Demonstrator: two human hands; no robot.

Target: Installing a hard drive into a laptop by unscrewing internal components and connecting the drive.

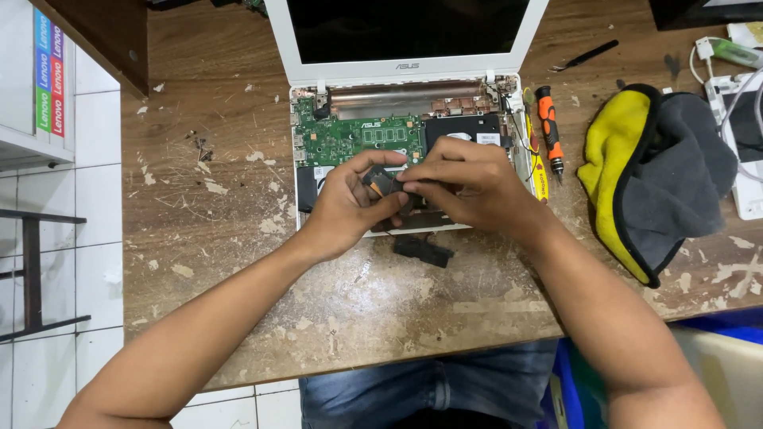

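A white laptop (413,48) lies open on a worn wooden table (238,238), its base uncovered so the green circuit board (358,137) and copper heat pipe show. Over the base, my left hand (346,202) and my right hand (469,181) meet. Both pinch a small black part (380,183) with an orange patch, held just above the laptop's lower edge. Another small black part (423,250) lies on the table right below my hands, touching neither.
An orange-and-black screwdriver (548,127) lies right of the laptop beside a yellow tool (539,179). A yellow and grey cloth (652,175) sits further right, with white devices and cables (739,119) at the edge. Black tweezers (584,56) lie at the back.
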